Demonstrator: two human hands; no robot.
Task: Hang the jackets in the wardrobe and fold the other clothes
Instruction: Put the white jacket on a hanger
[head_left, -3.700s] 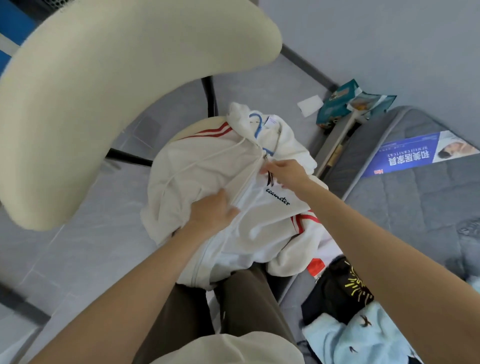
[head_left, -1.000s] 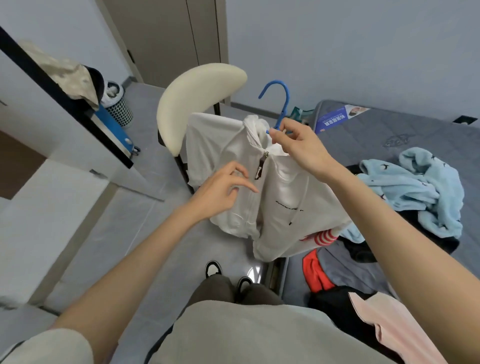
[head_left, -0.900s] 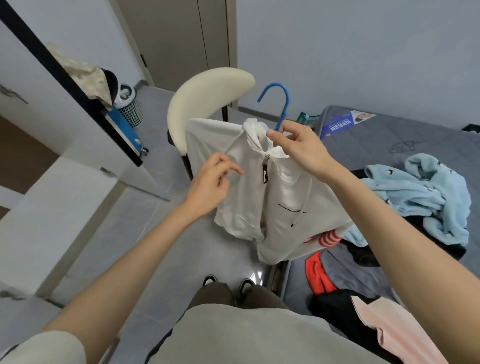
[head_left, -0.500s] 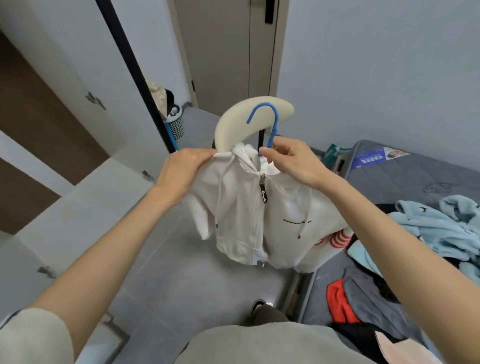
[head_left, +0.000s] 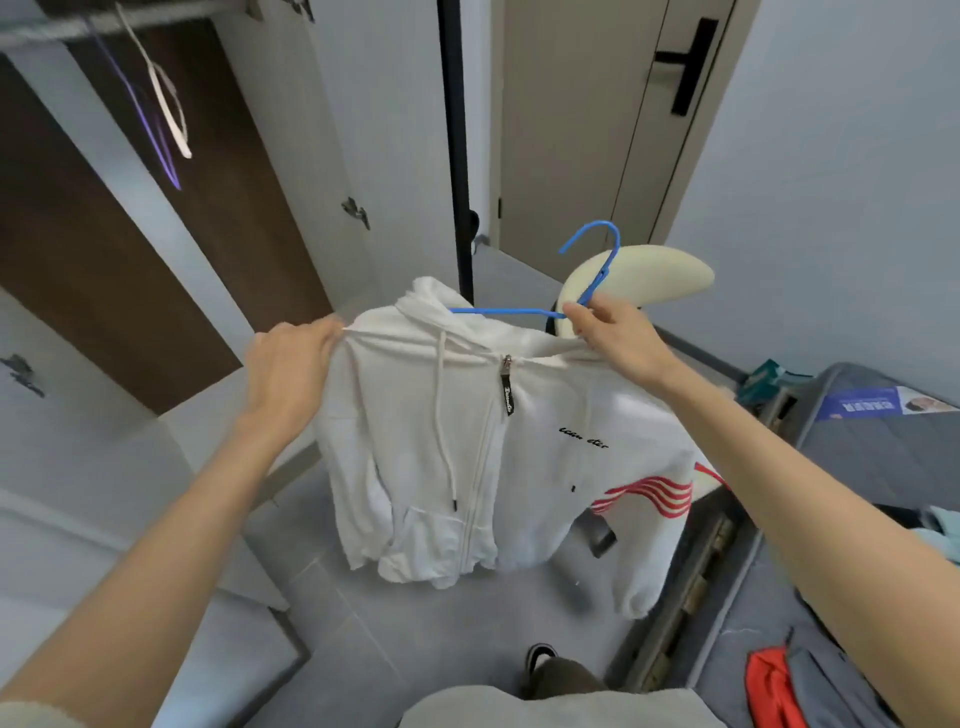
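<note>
1. Head view: a person holds up one white zip jacket (head_left: 519, 441) on one blue hanger (head_left: 498, 310), in the air in front of the open wardrobe (head_left: 104, 260) and well below its rail (head_left: 62, 26).
2. Left hand (head_left: 291, 364): fingers pinch the jacket's shoulder. Right hand (head_left: 618, 332): fingers grip the hanger at the base of its hook.
3. Progress, as judged: the jacket is zipped and on its hanger but not yet on the rail; no garment hangs in the visible part of the wardrobe, so the task looks early.
4. Left to do: hook this jacket up, then fold the clothes on the bed (head_left: 883, 467).
5. Count: two bare hangers on the rail, one white (head_left: 166, 104) and one purple (head_left: 150, 135); one chair (head_left: 654, 275); a red garment (head_left: 769, 686) and a pale blue one (head_left: 940, 525) partly visible on the bed.
</note>
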